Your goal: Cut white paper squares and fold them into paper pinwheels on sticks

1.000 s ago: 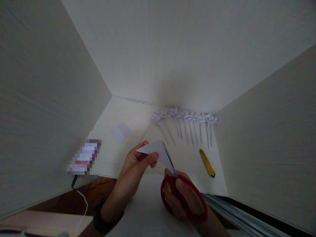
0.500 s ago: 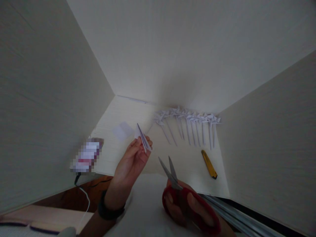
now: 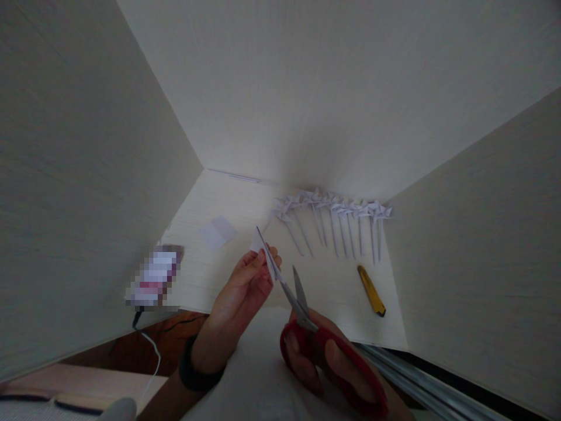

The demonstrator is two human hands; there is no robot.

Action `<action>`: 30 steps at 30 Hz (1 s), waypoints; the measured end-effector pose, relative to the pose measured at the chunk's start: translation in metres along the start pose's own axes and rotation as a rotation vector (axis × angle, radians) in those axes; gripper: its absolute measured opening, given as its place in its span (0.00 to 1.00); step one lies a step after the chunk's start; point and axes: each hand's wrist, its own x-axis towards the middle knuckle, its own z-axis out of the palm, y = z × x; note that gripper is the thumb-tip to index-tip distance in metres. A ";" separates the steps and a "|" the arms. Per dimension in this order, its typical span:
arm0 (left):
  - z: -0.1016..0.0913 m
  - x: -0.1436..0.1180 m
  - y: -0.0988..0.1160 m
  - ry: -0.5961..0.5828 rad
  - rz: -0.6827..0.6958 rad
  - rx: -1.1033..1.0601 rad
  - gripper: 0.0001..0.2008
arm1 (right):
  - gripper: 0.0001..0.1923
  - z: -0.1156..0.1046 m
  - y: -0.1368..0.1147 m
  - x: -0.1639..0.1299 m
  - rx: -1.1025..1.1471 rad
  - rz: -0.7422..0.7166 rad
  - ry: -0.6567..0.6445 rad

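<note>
left hand [image 3: 245, 286] pinches folded paper [image 3: 263, 248] | right hand [image 3: 326, 362] holds open scissors [image 3: 307, 318]

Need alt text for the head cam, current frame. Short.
Seen from above, a left hand pinches a folded white paper piece edge-on while a right hand holds red-handled scissors, blades open at the paper's lower edge. On the pale desk behind lie a row of paper pinwheels, a yellow utility knife and a small paper square.
</note>
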 end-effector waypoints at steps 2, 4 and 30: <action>-0.003 -0.001 -0.002 -0.003 0.042 0.076 0.12 | 0.26 0.001 -0.002 0.000 -0.009 -0.008 -0.009; -0.004 -0.002 -0.003 0.005 0.089 0.157 0.12 | 0.25 0.002 -0.006 0.000 -0.017 0.013 0.007; -0.004 -0.014 -0.001 0.053 0.106 0.330 0.08 | 0.26 0.007 -0.002 0.000 0.082 0.106 0.092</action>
